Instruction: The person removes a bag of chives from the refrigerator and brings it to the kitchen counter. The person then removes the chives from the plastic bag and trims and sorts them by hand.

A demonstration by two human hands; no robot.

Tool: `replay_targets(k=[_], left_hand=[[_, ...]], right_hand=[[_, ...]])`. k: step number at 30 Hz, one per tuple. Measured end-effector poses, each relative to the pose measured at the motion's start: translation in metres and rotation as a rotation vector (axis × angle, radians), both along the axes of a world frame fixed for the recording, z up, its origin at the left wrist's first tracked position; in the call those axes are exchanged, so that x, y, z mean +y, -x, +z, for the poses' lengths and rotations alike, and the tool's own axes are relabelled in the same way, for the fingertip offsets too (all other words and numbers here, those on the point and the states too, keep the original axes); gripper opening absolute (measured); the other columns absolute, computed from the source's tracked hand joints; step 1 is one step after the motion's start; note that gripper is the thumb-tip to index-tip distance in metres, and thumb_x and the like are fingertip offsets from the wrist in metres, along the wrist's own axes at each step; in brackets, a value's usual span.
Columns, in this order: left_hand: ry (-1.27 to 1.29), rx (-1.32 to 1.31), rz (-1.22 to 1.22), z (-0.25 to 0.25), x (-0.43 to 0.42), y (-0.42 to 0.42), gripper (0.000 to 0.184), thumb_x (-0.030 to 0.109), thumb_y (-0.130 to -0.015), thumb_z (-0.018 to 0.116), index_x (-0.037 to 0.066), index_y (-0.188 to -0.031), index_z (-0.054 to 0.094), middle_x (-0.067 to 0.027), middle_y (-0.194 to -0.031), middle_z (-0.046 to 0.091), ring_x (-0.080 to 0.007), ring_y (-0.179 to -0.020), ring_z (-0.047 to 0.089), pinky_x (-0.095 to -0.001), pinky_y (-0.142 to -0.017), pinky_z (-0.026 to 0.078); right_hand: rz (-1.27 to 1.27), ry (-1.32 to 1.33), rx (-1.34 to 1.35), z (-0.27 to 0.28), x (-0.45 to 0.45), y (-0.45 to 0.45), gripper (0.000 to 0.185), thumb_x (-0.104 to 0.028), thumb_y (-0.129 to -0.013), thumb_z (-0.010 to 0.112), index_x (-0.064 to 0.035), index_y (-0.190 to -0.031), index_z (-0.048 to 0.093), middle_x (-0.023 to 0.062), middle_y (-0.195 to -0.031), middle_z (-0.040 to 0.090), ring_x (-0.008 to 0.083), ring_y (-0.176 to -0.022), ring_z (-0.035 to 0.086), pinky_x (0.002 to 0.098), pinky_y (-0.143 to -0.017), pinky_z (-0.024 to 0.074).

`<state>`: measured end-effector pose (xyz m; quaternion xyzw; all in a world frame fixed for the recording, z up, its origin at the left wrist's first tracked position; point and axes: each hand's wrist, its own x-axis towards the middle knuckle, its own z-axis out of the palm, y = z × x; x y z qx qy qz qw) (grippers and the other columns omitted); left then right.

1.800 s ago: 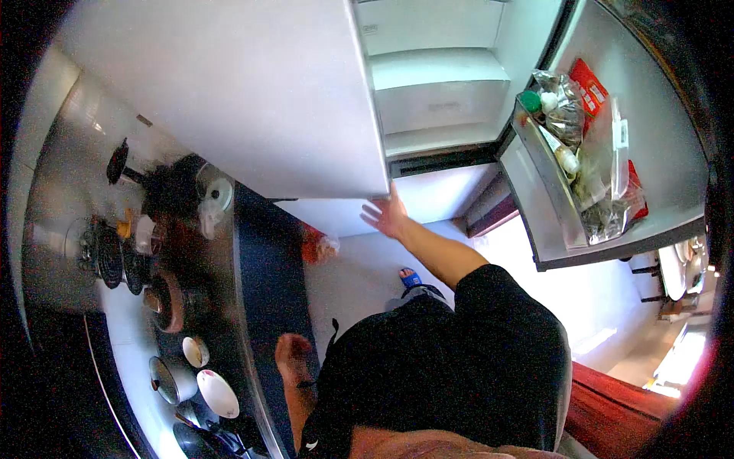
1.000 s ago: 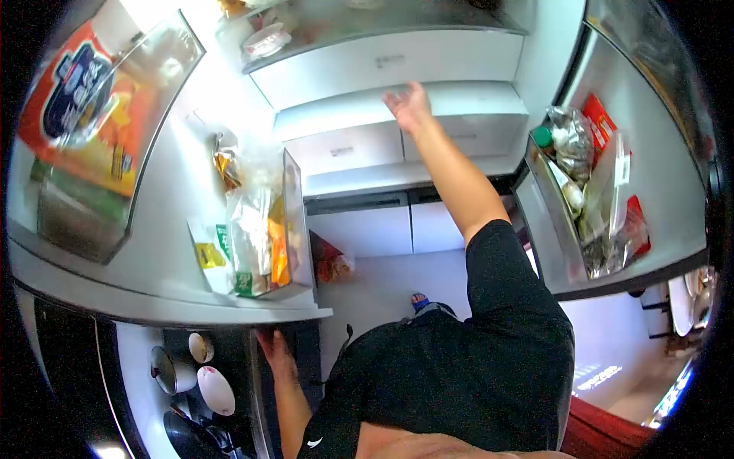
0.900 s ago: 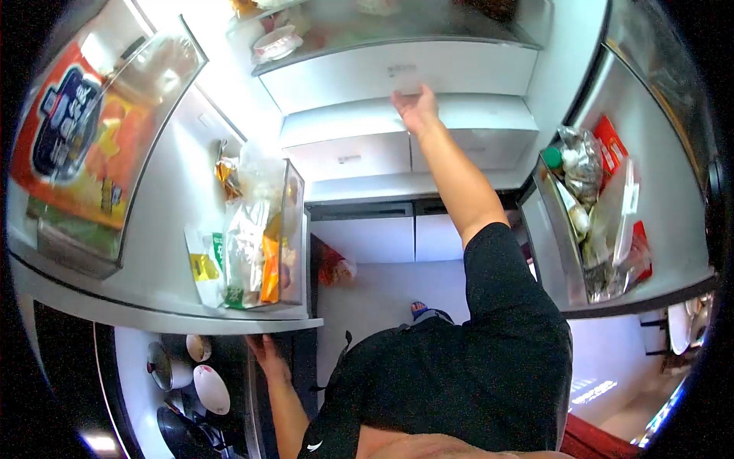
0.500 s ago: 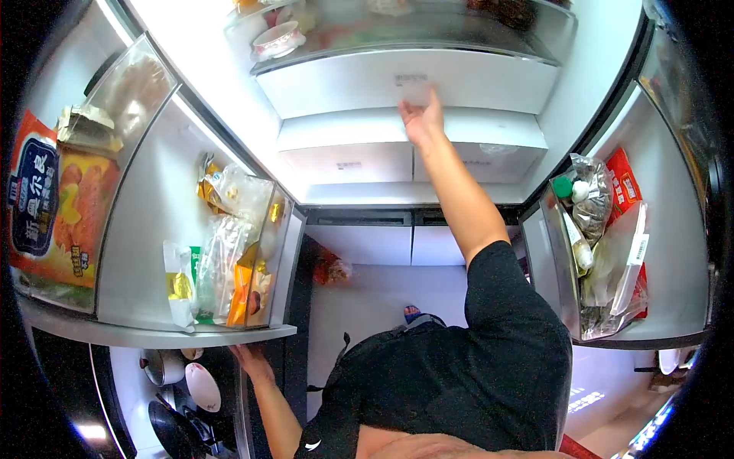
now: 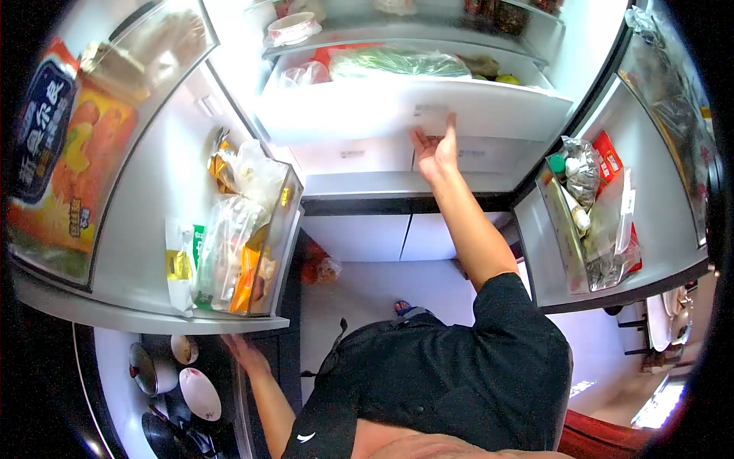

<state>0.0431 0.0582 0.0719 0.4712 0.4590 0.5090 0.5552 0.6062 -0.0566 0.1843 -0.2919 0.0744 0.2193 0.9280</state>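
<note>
Refrigerator drawer (image 5: 344, 107), just one, sat partway out below the shelf (image 5: 428, 34), between two open doors (image 5: 669, 229); the pull looked begun but incomplete, the contents still inside. The right hand (image 5: 437, 157), fingers spread, was at the front's lower edge; I couldn't tell whether it gripped. The left hand (image 5: 248, 356) was at the left-hand door's (image 5: 141, 206) bottom edge, fingertips hidden, grip uncertain. I counted one wrapped bundle of greens (image 5: 401, 63) mid-drawer, one clear bag (image 5: 304, 74) by the left corner, one yellow-green round item (image 5: 507, 79) near the right.
</note>
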Motion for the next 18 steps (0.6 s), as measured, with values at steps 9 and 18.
replay_targets(k=[9,18], left_hand=[[-0.062,-0.043,-0.016,-0.007,0.006,-0.005,0.079,0.046,-0.102,0.048,0.006,-0.158,0.01,-0.0126,-0.162,0.02,-0.0275,-0.146,0.026,-0.0419,-0.12,0.018],[-0.108,-0.123,0.054,0.012,-0.013,-0.023,0.079,0.05,-0.102,0.044,0.005,-0.158,0.01,-0.0129,-0.162,0.021,-0.0278,-0.146,0.028,-0.0427,-0.12,0.019]], right_hand=[[0.526,0.523,-0.769,0.074,-0.04,0.081,0.04,-0.037,-0.097,0.062,0.0009,-0.11,0.067,0.0116,-0.1,0.072,0.0171,-0.077,0.067,0.0287,-0.066,0.0555],[0.286,1.813,-2.086,0.191,0.073,-0.038,0.056,-0.044,-0.083,0.071,-0.0131,-0.128,0.062,0.016,-0.108,0.07,0.0303,-0.098,0.068,0.0411,-0.085,0.0537]])
